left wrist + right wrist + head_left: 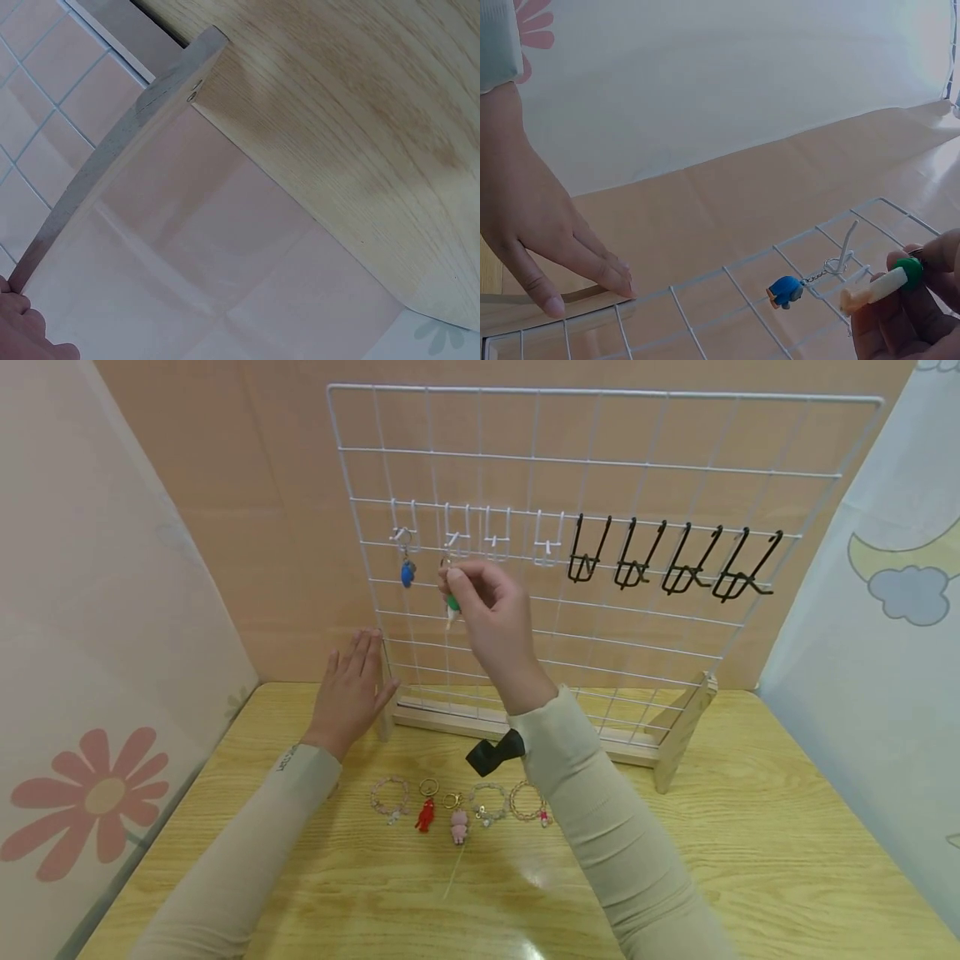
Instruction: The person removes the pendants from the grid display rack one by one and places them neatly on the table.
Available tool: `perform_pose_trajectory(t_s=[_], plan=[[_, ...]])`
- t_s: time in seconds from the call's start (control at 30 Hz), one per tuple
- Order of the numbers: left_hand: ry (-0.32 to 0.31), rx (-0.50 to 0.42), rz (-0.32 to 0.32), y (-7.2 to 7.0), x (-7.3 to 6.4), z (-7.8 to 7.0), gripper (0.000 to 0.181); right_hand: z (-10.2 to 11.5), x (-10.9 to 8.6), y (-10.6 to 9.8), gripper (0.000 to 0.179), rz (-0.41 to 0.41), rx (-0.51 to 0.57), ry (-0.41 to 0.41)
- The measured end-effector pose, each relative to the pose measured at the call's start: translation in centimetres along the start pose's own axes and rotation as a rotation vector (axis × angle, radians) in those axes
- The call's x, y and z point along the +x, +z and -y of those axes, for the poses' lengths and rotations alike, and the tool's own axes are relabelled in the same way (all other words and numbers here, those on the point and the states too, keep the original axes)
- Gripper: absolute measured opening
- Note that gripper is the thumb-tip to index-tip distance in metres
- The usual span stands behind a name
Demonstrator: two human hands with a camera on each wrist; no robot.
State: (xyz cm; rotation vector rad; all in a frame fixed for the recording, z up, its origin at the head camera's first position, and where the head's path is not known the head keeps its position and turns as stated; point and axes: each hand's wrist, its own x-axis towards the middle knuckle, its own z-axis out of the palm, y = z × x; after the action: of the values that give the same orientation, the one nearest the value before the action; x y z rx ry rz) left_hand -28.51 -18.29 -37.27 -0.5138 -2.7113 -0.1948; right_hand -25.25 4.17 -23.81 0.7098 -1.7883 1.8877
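Note:
My right hand (498, 618) pinches a keychain (889, 283) with a green-topped, white-bodied figure, held in front of the wire grid rack (600, 463). It is just below the second white hook (456, 537) from the left; the fingers partly hide the keychain's ring. To the left, a blue figure keychain (407, 573) hangs from the first white hook. My left hand (348, 689) rests with straight fingers against the rack's left wooden support (124, 161). In the left wrist view, its fingertips (26, 326) lie at the support's upper end.
On the table lie a red figure keychain (426, 815), a pink figure keychain (459, 827) and bead bracelets (489, 787). Two more white hooks (547, 548) and several black hooks (632, 568) line the grid to the right. The right wooden support (684, 727) stands behind my right forearm.

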Motion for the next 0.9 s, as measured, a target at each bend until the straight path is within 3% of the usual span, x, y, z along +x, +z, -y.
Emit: perform_pose_trajectory(t_s=[0.3,0.53,0.9], plan=[[-0.003,-0.008,-0.007,-0.1,-0.1,-0.2,0.081,-0.3,-2.1,-2.0,0.018,-0.021,0.057,0.181],[-0.008,0.005,0.003,0.0,-0.1,-0.1,0.082,-0.5,-3.6,-3.3,0.009,-0.025,0.077,0.226],[-0.008,-0.004,-0.003,0.2,0.0,-0.1,0.082,-1.4,-5.5,-5.8,0.014,-0.023,0.068,0.329]])
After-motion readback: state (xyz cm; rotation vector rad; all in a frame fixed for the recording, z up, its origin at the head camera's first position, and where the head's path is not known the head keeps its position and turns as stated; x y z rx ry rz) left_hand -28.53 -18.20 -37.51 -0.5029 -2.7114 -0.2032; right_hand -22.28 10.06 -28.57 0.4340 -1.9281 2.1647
